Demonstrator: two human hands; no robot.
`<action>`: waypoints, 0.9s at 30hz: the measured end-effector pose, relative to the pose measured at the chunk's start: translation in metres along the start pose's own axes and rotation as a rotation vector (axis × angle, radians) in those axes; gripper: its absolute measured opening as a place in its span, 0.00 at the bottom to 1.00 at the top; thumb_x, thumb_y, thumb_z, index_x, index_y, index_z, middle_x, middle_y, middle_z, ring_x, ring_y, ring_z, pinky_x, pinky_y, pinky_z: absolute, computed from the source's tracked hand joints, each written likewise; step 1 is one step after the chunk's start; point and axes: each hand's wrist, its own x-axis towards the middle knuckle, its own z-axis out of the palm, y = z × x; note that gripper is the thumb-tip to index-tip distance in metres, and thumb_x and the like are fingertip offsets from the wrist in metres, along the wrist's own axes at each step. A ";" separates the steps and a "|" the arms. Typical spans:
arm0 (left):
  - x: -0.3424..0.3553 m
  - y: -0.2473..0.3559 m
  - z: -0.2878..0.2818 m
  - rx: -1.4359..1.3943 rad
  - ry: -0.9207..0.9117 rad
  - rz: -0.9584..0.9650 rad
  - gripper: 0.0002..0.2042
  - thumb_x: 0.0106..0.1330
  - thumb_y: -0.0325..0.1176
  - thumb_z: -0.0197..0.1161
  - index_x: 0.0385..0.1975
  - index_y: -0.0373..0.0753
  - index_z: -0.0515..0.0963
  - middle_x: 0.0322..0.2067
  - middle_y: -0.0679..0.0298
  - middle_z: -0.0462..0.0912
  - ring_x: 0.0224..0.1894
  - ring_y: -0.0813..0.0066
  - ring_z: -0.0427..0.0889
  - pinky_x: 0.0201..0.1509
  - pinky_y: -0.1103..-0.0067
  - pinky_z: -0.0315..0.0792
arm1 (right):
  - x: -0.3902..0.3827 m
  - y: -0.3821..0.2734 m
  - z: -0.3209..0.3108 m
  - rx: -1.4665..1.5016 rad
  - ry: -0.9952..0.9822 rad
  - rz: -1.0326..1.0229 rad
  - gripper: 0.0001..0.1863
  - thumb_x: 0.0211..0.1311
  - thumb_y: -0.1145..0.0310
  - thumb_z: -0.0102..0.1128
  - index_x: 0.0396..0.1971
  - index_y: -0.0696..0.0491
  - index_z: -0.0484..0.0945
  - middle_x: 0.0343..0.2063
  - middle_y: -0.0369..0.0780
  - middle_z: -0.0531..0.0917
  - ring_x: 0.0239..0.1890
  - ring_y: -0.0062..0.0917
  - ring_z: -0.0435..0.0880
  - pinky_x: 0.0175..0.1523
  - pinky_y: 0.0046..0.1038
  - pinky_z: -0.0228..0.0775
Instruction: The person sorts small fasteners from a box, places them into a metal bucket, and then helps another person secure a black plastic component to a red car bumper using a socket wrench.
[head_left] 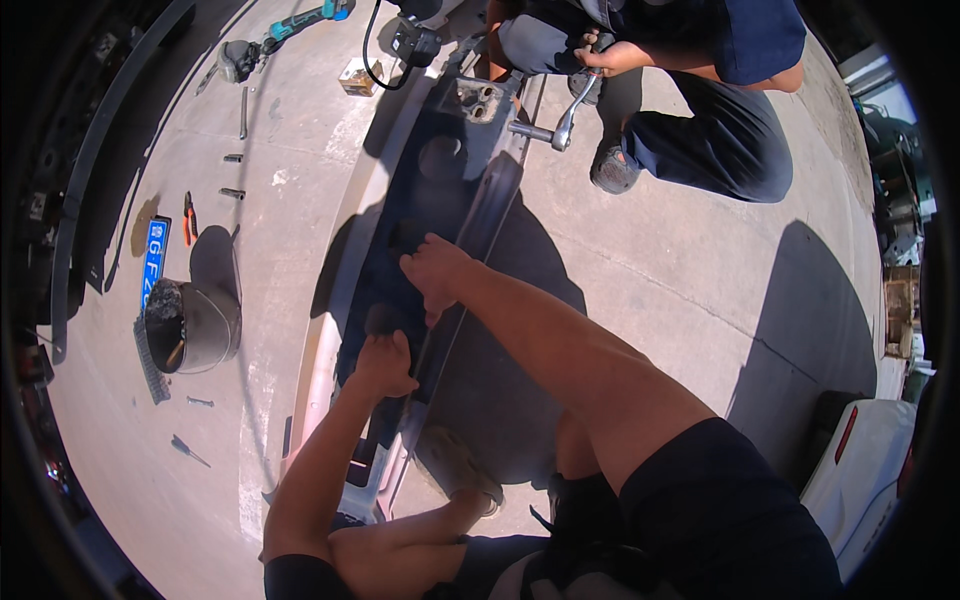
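Observation:
A long dark metal beam (408, 215) with several round holes lies in front of me on the ground, running away from my knees. My left hand (383, 365) is closed at a hole in its nearer half, the fingertips partly hidden. Farther along, my right hand (436, 274) grips the beam by another hole, its thumb toward the right edge. At the far end a co-worker's hand (612, 57) holds a ratchet wrench (570, 120). The long socket (530, 131) on that wrench points at the beam's right side.
Left of the beam lie a dark bucket (212, 325) on its side, a blue licence plate (155, 262), orange-handled pliers (189, 218), a screwdriver (190, 450) and loose sockets (232, 193). A teal power tool (305, 20) lies farther off. A white car part (858, 480) stands at right.

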 end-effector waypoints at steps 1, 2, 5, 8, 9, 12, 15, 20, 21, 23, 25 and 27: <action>0.000 0.000 0.001 0.003 0.002 -0.002 0.45 0.41 0.53 0.77 0.49 0.20 0.65 0.37 0.44 0.80 0.43 0.47 0.81 0.55 0.63 0.69 | 0.000 0.000 0.000 0.001 0.001 -0.002 0.48 0.31 0.45 0.82 0.51 0.61 0.71 0.43 0.43 0.84 0.55 0.34 0.78 0.66 0.32 0.55; 0.000 0.000 0.002 0.005 0.003 -0.005 0.45 0.41 0.53 0.77 0.49 0.20 0.65 0.37 0.44 0.80 0.43 0.47 0.81 0.55 0.63 0.69 | 0.001 0.000 0.000 0.002 0.002 -0.004 0.49 0.31 0.45 0.82 0.51 0.61 0.71 0.43 0.43 0.84 0.55 0.34 0.78 0.66 0.32 0.55; 0.000 0.002 -0.001 -0.008 0.001 -0.003 0.45 0.41 0.53 0.77 0.49 0.21 0.65 0.37 0.44 0.80 0.43 0.47 0.81 0.55 0.63 0.69 | 0.000 0.002 0.004 0.018 0.020 0.004 0.49 0.31 0.46 0.82 0.52 0.61 0.71 0.44 0.44 0.84 0.56 0.35 0.78 0.66 0.32 0.54; 0.000 0.004 -0.004 0.000 0.039 -0.003 0.37 0.42 0.49 0.75 0.44 0.27 0.67 0.35 0.47 0.82 0.43 0.50 0.82 0.55 0.64 0.69 | 0.000 0.003 0.004 0.025 0.017 0.009 0.50 0.31 0.46 0.83 0.52 0.62 0.70 0.45 0.44 0.84 0.56 0.35 0.77 0.67 0.32 0.54; 0.000 0.004 -0.005 0.001 0.030 -0.009 0.37 0.42 0.49 0.75 0.44 0.27 0.67 0.36 0.47 0.82 0.43 0.50 0.82 0.55 0.64 0.69 | 0.000 0.003 0.003 0.025 0.015 0.006 0.50 0.31 0.46 0.83 0.52 0.62 0.70 0.45 0.44 0.84 0.56 0.35 0.77 0.67 0.32 0.54; 0.000 0.004 -0.005 0.001 0.016 -0.018 0.36 0.42 0.48 0.75 0.44 0.27 0.67 0.36 0.47 0.82 0.43 0.50 0.82 0.55 0.64 0.70 | -0.001 0.002 0.002 0.016 0.013 0.003 0.49 0.32 0.46 0.82 0.52 0.62 0.70 0.45 0.44 0.84 0.56 0.35 0.77 0.66 0.32 0.54; 0.000 0.004 -0.002 0.001 0.018 -0.015 0.36 0.42 0.48 0.74 0.44 0.27 0.67 0.37 0.46 0.82 0.43 0.50 0.82 0.55 0.64 0.69 | -0.002 0.001 0.002 0.013 0.013 -0.002 0.49 0.32 0.46 0.82 0.51 0.62 0.71 0.44 0.44 0.84 0.56 0.35 0.77 0.66 0.32 0.54; 0.001 0.005 0.000 0.010 0.023 -0.023 0.36 0.43 0.48 0.73 0.45 0.27 0.66 0.38 0.46 0.81 0.44 0.50 0.81 0.57 0.64 0.68 | -0.003 0.002 0.004 0.008 0.020 -0.001 0.48 0.32 0.46 0.82 0.51 0.61 0.71 0.43 0.44 0.84 0.54 0.35 0.78 0.65 0.32 0.55; 0.001 0.004 0.001 0.008 0.021 -0.021 0.38 0.43 0.49 0.74 0.46 0.26 0.66 0.38 0.45 0.81 0.44 0.49 0.81 0.57 0.64 0.68 | -0.003 0.001 0.002 0.008 0.027 -0.004 0.48 0.32 0.46 0.82 0.51 0.61 0.71 0.42 0.44 0.84 0.54 0.35 0.78 0.65 0.32 0.55; 0.001 0.002 0.004 0.004 0.017 -0.017 0.42 0.42 0.52 0.77 0.47 0.23 0.66 0.38 0.44 0.80 0.44 0.47 0.81 0.57 0.63 0.68 | -0.004 0.000 0.000 0.007 0.031 -0.011 0.48 0.32 0.46 0.82 0.50 0.61 0.71 0.42 0.43 0.84 0.54 0.35 0.78 0.65 0.32 0.55; 0.002 0.002 0.007 0.005 0.023 -0.015 0.43 0.41 0.52 0.77 0.47 0.23 0.66 0.38 0.43 0.80 0.44 0.47 0.81 0.57 0.63 0.68 | -0.006 0.000 0.001 0.005 0.033 -0.013 0.47 0.31 0.45 0.82 0.49 0.61 0.72 0.42 0.43 0.85 0.54 0.34 0.79 0.65 0.31 0.55; 0.002 0.003 0.007 0.006 0.021 -0.016 0.42 0.41 0.52 0.77 0.47 0.23 0.66 0.38 0.43 0.80 0.44 0.47 0.81 0.57 0.63 0.68 | -0.006 0.001 0.001 0.001 0.036 -0.013 0.47 0.31 0.45 0.82 0.48 0.60 0.72 0.41 0.43 0.85 0.53 0.34 0.79 0.65 0.31 0.55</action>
